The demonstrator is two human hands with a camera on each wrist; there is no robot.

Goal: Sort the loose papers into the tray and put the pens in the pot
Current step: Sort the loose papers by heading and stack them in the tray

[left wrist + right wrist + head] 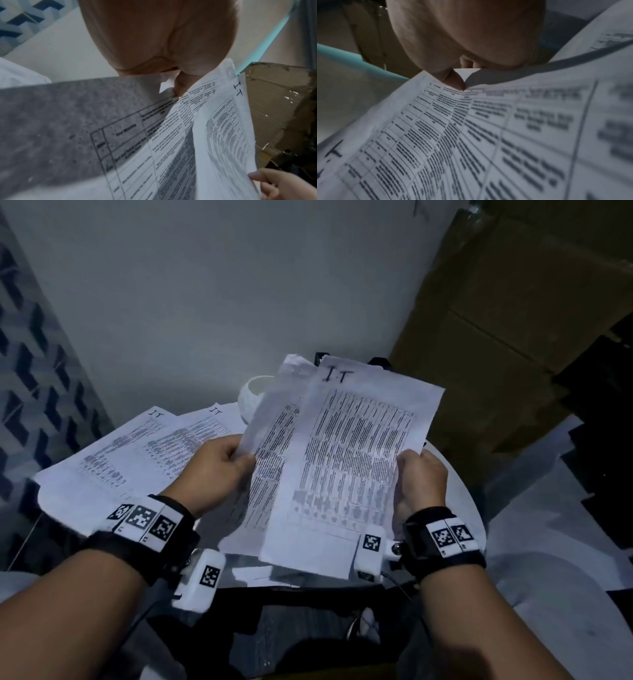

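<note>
I hold a few printed sheets marked "IT" up over the round table. My left hand pinches the left edge of the back sheet. My right hand pinches the right edge of the front sheet, thumb on the printed face. More loose papers lie fanned on the table to the left. A white pot stands behind the held sheets, partly hidden. No pens and no tray show clearly; black corners poke out behind the sheets' top.
A white wall rises right behind the table. A tall cardboard box leans at the back right, with dark objects beside it. A patterned panel stands on the left. More paper lies at the right.
</note>
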